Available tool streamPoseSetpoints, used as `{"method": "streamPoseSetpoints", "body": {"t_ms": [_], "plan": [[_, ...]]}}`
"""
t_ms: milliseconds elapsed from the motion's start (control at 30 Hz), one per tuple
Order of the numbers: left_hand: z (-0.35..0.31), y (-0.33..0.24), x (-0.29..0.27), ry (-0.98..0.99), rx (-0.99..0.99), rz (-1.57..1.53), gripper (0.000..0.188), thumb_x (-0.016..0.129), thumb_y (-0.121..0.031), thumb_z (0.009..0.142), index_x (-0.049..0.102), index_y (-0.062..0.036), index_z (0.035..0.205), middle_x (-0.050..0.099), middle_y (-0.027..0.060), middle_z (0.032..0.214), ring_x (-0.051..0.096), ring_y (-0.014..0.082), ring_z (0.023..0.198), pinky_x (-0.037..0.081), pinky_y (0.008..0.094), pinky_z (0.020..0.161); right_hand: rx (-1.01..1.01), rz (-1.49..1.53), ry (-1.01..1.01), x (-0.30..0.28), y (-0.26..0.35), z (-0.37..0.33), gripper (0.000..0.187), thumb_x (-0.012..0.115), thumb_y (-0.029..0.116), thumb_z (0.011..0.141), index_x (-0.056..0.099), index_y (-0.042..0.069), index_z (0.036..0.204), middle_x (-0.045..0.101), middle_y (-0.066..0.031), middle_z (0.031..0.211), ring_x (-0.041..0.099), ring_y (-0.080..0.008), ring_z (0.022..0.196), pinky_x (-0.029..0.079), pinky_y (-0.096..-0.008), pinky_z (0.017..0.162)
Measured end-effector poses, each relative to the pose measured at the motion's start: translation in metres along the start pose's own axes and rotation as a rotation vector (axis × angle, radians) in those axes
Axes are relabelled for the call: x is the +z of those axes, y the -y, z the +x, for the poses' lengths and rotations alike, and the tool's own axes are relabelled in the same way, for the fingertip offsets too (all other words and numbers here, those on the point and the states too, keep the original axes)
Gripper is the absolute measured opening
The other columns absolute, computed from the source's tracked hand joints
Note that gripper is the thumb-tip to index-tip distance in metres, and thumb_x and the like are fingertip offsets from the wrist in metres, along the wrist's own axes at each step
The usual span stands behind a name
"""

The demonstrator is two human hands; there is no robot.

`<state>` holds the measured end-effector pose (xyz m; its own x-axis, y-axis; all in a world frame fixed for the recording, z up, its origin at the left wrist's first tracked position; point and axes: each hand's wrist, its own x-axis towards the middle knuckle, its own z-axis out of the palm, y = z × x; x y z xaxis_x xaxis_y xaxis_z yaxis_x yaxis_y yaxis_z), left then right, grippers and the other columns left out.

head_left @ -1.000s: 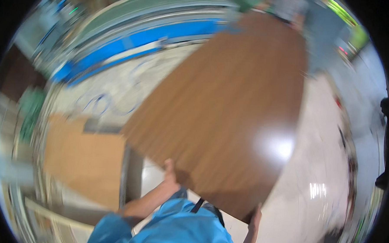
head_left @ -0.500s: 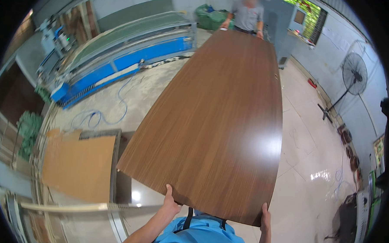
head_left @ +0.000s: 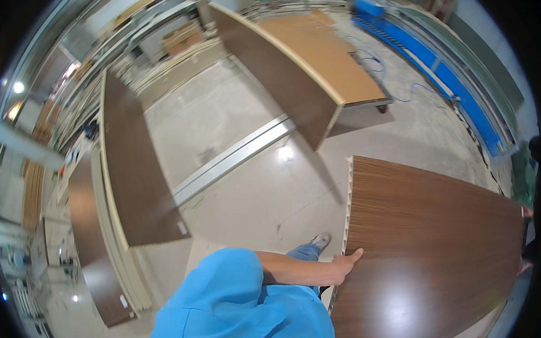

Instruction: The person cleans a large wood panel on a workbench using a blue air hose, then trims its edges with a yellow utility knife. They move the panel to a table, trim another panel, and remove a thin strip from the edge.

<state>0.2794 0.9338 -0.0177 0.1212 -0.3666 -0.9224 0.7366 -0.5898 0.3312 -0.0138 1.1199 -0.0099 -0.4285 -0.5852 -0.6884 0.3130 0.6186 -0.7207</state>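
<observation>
Gripping left edge of brown panel [head_left: 436, 255]; left hand [head_left: 343, 264] grip; panel extends rightward.

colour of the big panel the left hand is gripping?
Dark brown wood-grain panel, glossy, with a pale edge; left hand grips it. Head view.

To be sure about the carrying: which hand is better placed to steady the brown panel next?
Probably the left hand: it grips the pale near edge of the brown panel, thumb on top. The right hand is not in view.
</observation>
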Motion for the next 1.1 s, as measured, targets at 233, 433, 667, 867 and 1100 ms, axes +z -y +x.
{"method": "streamPoseSetpoints", "body": {"t_ms": [233, 433, 667, 867, 1100], "plan": [[-0.103, 0.141, -0.130, -0.008, -0.058, 0.019, 0.114, 0.076, -0.067, 0.082, 0.030, 0.0105, 0.151, 0.043, 0.0284, 0.153, 0.045, 0.0398, 0.142, 0.042, 0.0520, 0.113, 0.063, -0.108, 0.050, -0.102, -0.097, -0.104, 0.094, 0.046, 0.074, 0.098, 0.033, 0.004, 0.159, 0.039, -0.0137, 0.161, 0.041, -0.0317, 0.144, 0.035, -0.0463, 0.117], [-0.165, 0.234, -0.255, 0.064, -0.115, 0.054, 0.117, 0.073, -0.070, 0.082, 0.028, 0.0104, 0.153, 0.041, 0.0288, 0.155, 0.040, 0.0406, 0.145, 0.037, 0.0547, 0.116, 0.059, -0.122, 0.039, -0.184, -0.196, -0.204, 0.093, 0.044, 0.074, 0.098, 0.033, 0.005, 0.160, 0.038, -0.0131, 0.161, 0.041, -0.0314, 0.144, 0.035, -0.0461, 0.117], [-0.217, 0.294, -0.402, 0.017, -0.045, 0.066, 0.099, 0.075, -0.063, 0.086, 0.044, 0.0107, 0.145, 0.055, 0.0261, 0.144, 0.050, 0.0338, 0.136, 0.042, 0.0470, 0.112, 0.053, -0.048, -0.076, -0.259, -0.334, -0.352, 0.092, 0.042, 0.074, 0.099, 0.032, 0.006, 0.160, 0.037, -0.0124, 0.162, 0.040, -0.0310, 0.145, 0.034, -0.0459, 0.118], [-0.282, 0.292, -0.517, 0.087, 0.057, 0.131, 0.087, 0.071, -0.062, 0.089, 0.053, 0.0031, 0.143, 0.054, 0.0185, 0.149, 0.049, 0.0293, 0.138, 0.040, 0.0456, 0.115, 0.034, 0.165, -0.190, -0.303, -0.453, -0.475, 0.091, 0.041, 0.074, 0.099, 0.032, 0.007, 0.161, 0.036, -0.0118, 0.162, 0.040, -0.0307, 0.145, 0.034, -0.0457, 0.118], [-0.372, 0.293, -0.637, 0.278, -0.229, 0.097, 0.076, 0.063, -0.063, 0.095, 0.051, -0.0100, 0.148, 0.053, 0.0111, 0.153, 0.047, 0.0309, 0.141, 0.035, 0.0494, 0.119, -0.074, 0.363, -0.148, -0.353, -0.585, -0.580, 0.097, 0.051, 0.074, 0.096, 0.031, 0.003, 0.159, 0.034, -0.0124, 0.164, 0.034, -0.0305, 0.149, 0.029, -0.0440, 0.122]]}}
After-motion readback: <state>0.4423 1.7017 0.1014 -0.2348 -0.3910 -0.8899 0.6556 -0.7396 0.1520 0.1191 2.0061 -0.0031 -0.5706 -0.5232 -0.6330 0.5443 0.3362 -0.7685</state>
